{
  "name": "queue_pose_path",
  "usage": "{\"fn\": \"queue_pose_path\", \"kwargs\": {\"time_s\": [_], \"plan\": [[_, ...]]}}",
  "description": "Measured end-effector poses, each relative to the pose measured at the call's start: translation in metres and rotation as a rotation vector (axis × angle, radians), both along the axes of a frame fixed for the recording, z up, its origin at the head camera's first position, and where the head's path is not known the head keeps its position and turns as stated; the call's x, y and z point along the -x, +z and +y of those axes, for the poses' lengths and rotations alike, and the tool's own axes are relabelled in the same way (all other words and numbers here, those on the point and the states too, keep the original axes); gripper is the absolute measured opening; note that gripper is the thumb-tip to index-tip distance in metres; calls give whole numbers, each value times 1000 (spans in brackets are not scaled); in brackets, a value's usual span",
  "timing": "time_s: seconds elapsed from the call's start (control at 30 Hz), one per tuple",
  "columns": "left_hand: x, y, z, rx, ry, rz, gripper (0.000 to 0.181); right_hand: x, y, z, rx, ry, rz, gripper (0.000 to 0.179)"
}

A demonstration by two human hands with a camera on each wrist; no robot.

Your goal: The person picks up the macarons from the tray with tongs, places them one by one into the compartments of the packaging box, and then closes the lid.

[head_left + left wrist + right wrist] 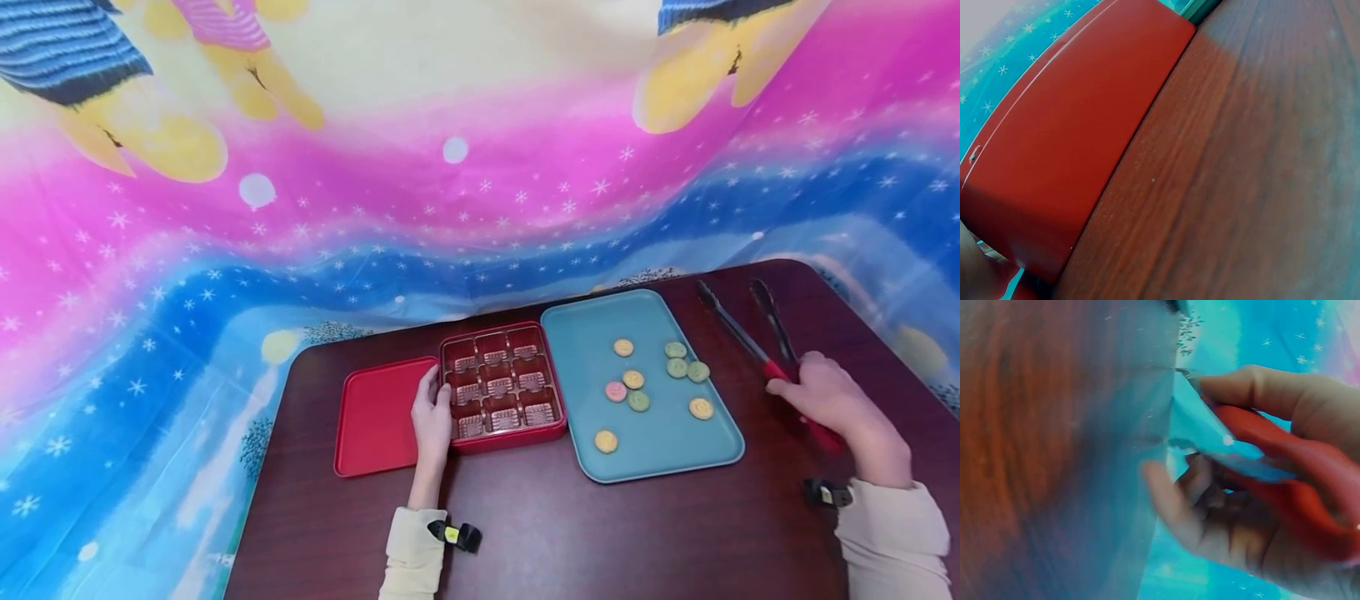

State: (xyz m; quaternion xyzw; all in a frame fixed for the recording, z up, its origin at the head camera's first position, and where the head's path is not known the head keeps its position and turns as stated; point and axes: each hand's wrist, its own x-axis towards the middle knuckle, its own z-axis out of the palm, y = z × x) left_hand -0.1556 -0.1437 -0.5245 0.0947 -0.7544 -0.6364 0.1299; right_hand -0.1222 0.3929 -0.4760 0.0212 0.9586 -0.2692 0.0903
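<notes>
My left hand holds the left side of a red box, its thumb at the rim. A clear brown insert with several square compartments fills the box. In the left wrist view the box's red side wall stands on the table, with part of the hand at the lower left. At the right, my right hand grips tongs by their red handles. The dark tong arms spread apart and point away from me. In the right wrist view, thumb and fingers lie around the red handles.
A red lid lies left of the box. Right of the box, a blue-green tray carries several small round cookie-like pieces, yellow, green and one pink. A patterned cloth hangs behind the dark wooden table.
</notes>
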Motion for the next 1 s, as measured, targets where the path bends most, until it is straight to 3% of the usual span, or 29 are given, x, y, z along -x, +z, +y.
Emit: {"fn": "queue_pose_path", "kwargs": {"time_s": [0.27,0.37,0.63,0.87,1.0], "plan": [[0,3,0,6,12,-11,45,-6,15,-17,132,-17,41,54],[1,2,1,-7,10,-8,44,-9,21,-23,109,21,103,52],[2,0,0,-35,27,-19,44,-12,30,-29,6,160,260,23],[2,-1,-1,-37,31,-34,44,-15,30,-30,-25,201,291,13],[1,-2,-2,-28,24,-22,43,-15,29,-30,-44,213,266,14]]}}
